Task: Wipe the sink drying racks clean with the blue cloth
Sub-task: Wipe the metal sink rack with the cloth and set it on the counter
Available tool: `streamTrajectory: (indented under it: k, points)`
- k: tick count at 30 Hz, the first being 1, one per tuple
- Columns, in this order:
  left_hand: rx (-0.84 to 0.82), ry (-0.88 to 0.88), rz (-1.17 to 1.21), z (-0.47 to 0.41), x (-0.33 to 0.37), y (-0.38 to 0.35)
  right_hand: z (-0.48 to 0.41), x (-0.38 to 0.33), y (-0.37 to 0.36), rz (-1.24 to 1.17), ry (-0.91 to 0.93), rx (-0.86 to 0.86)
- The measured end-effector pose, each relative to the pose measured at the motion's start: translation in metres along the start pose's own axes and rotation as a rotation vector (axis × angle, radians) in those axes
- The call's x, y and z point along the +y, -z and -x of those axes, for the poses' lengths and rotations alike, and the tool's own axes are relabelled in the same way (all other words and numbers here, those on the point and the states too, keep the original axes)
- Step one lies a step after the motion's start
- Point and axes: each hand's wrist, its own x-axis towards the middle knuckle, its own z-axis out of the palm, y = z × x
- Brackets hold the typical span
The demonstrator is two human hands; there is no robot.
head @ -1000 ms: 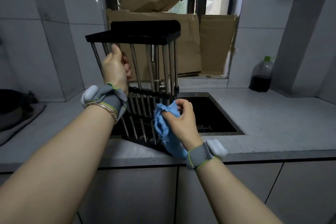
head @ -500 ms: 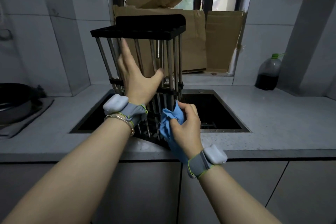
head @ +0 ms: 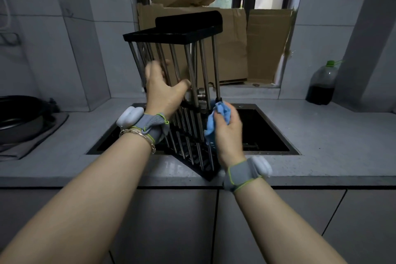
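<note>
At the sink's (head: 262,133) near edge the drying rack (head: 182,34) is held on end, its rods gripped by the left hand (head: 162,90). The blue cloth (head: 220,111) is pinched against the rightmost rod by the right hand (head: 228,135): rod-wiping is judged underway, with a stroke along that rod called for next.

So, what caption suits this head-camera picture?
Left hand holds an upended drying rack at the sink edge while the right hand presses a blue cloth to its bars.
</note>
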Motion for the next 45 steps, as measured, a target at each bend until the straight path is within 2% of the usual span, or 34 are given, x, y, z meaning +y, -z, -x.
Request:
streamTrajectory:
  k: [4,11,16,21,26,32,33,35,38,39,40,42,43,45]
  points:
    - [-0.031,-0.049,-0.050,-0.002,-0.004,0.002,0.011,0.027,0.000,0.157,0.014,-0.071]
    - [-0.018,-0.047,-0.071,-0.005,-0.005,-0.003,0.025,0.061,0.034,0.486,-0.212,-0.184]
    - [-0.028,-0.024,-0.090,-0.003,-0.003,-0.001,0.006,0.024,0.018,0.256,-0.045,0.023]
    - [-0.035,-0.029,-0.081,-0.002,-0.005,-0.003,0.005,0.024,0.004,0.182,-0.001,0.088]
    - [-0.038,-0.033,-0.092,-0.006,-0.007,-0.006,0.004,0.016,0.015,0.150,-0.036,-0.105]
    - [-0.032,-0.028,-0.126,-0.006,-0.004,-0.012,0.002,0.016,0.036,0.348,-0.034,-0.232]
    - [-0.028,-0.036,-0.133,-0.006,-0.004,-0.013,0.001,0.021,0.041,0.388,-0.064,-0.204]
    - [-0.020,-0.045,-0.137,-0.003,-0.003,-0.015,0.000,0.036,0.049,0.373,-0.145,-0.011]
    - [0.002,-0.068,-0.144,0.000,0.000,-0.017,-0.003,0.041,0.055,0.062,-0.328,0.417]
    - [0.008,-0.071,-0.148,0.002,0.002,-0.019,-0.006,0.037,0.056,-0.024,-0.345,0.484]
    - [0.011,-0.078,-0.161,0.003,0.003,-0.021,-0.008,0.031,0.054,-0.097,-0.327,0.481]
    - [0.010,-0.079,-0.197,0.008,0.008,-0.027,-0.006,0.015,0.041,-0.199,-0.239,0.345]
    - [0.014,-0.076,-0.219,0.010,0.011,-0.031,-0.003,0.010,0.031,-0.181,-0.203,0.251]
    - [0.053,-0.085,-0.260,0.015,0.016,-0.040,0.009,0.017,0.016,0.025,-0.118,0.084]
